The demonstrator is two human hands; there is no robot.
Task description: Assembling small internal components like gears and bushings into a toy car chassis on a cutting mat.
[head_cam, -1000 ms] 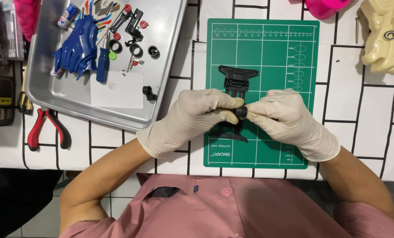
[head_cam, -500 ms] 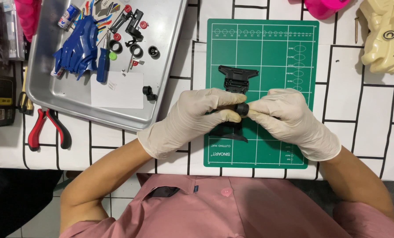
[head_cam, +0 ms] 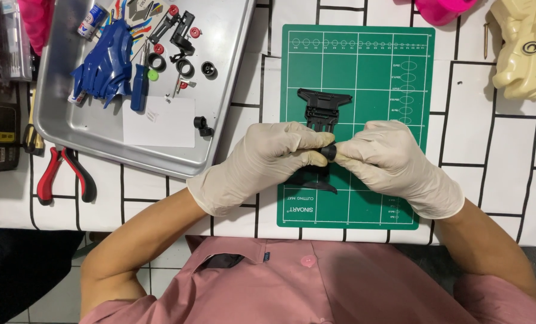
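While pinching a small black wheel [head_cam: 329,152] between them, gloved left hand [head_cam: 262,165] and right hand [head_cam: 394,162] meeting fingertip to fingertip over black chassis [head_cam: 322,114], on green cutting mat [head_cam: 364,66], right of metal tray [head_cam: 220,72].

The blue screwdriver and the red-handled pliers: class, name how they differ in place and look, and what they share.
The blue screwdriver lies inside the metal tray; the red-handled pliers lie outside it, on the tiled surface. The screwdriver has a single straight handle; the pliers have two curved handles spread apart. Both lie untouched, away from both gloved hands.
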